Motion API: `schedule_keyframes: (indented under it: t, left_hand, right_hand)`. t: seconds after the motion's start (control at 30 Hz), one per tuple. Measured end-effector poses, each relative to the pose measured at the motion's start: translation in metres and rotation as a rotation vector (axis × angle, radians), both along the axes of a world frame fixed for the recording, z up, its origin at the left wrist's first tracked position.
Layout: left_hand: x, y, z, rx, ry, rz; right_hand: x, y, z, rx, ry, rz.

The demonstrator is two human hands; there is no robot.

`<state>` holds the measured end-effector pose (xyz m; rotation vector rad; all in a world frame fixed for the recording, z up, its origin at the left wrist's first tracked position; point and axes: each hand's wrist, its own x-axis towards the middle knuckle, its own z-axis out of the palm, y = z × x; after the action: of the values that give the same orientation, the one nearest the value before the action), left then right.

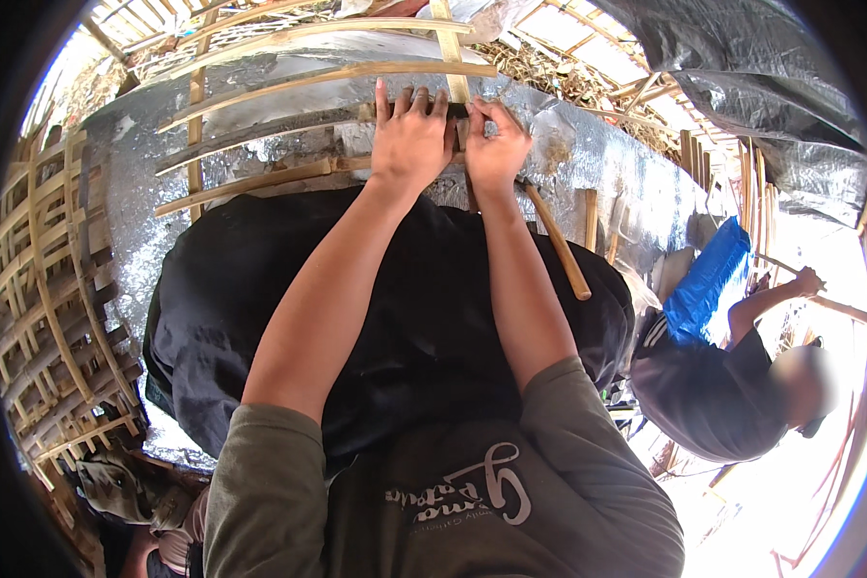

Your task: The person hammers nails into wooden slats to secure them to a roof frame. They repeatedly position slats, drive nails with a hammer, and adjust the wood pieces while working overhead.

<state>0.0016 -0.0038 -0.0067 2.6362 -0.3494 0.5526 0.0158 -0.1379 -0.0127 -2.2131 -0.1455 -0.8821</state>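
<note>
Hands, L [409, 135] & R [494, 144], gripping bamboo slat [289, 120], silver sheet [588, 154] beneath

Bamboo slat [260, 130] junction hidden under both hands [448, 135], co-worker's face blurred, lattice [48, 289] cut off

Harsh daylight, lower right blown out; fisheye bends edges.

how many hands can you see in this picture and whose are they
3. The person's left hand and right hand press side by side on the bamboo slats over silver sheeting. A co-worker's hand grips a pole at right; their other hand is hidden.
</note>
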Motion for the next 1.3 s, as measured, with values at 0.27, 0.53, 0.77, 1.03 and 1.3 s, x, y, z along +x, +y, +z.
schedule_keyframes:
  t: [0.27,0.53,0.77,1.03,1.3]
  left_hand:
    - [0.009,0.008,0.003,-0.035,-0.067,0.043]
    - [0.03,-0.002,0.0,-0.46,0.067,-0.228]
    - [0.029,-0.013,-0.002,-0.577,0.078,-0.192]
    - [0.03,-0.018,-0.004,-0.603,0.123,-0.127]
    - [0.031,-0.018,-0.005,-0.554,0.068,-0.134]
  right_hand:
    - [-0.002,-0.001,-0.001,-0.069,-0.023,-0.02]
    - [-0.002,0.0,0.003,-0.054,0.012,0.004]
    - [0.0,-0.004,0.003,-0.124,-0.093,0.0]
    - [-0.002,-0.003,0.003,-0.122,-0.114,-0.02]
    - [-0.004,-0.003,0.002,-0.115,-0.131,0.048]
